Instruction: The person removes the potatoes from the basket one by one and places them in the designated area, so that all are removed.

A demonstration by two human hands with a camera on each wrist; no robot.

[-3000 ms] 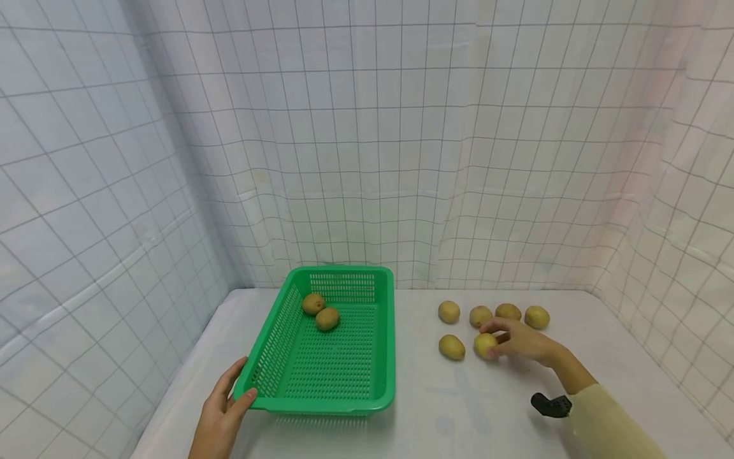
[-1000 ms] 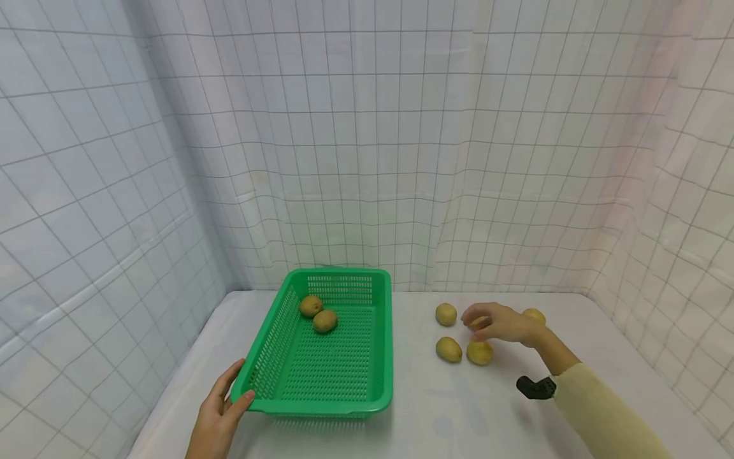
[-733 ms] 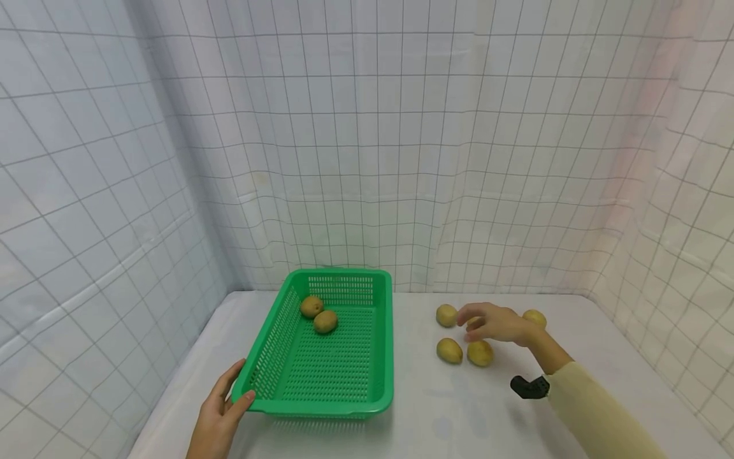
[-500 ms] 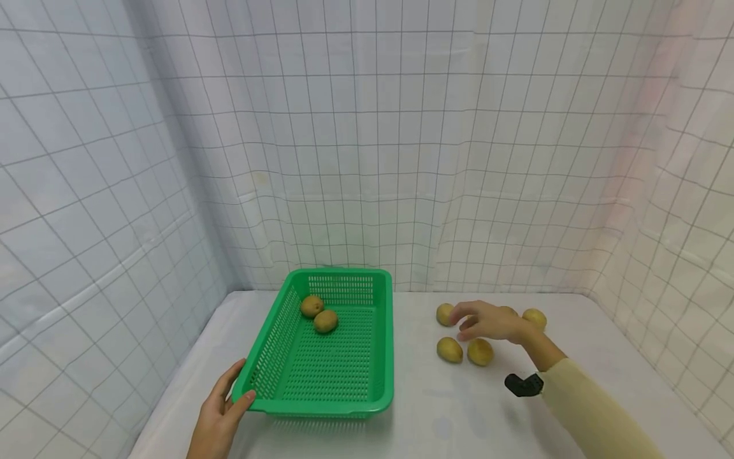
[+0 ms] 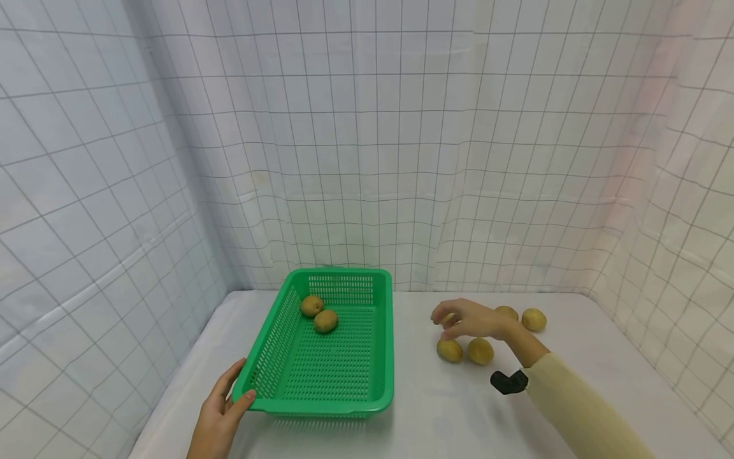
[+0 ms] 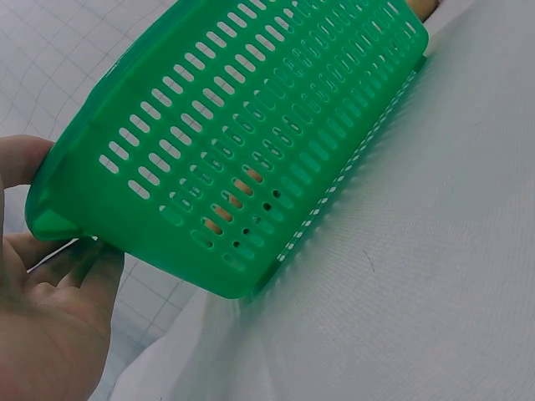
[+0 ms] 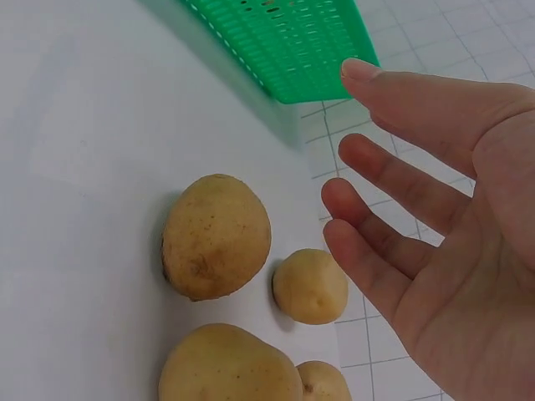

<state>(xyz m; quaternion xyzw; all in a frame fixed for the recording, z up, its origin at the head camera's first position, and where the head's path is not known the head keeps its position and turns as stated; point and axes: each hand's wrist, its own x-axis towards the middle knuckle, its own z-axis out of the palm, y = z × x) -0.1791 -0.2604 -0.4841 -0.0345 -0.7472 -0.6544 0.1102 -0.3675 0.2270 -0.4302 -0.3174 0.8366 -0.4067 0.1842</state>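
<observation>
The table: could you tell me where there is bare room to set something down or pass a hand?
The table is bare in the strip between the basket and the potatoes, and in front of both. The basket's near half is open too. It is crowded at the far right, where the right hand hovers over the potatoes. The left hand holds the basket's near corner.

Head cam looks down over the green basket [image 5: 327,357]; left wrist cam hugs its wall [image 6: 251,159]; right wrist glimpses its corner [image 7: 284,42].
</observation>
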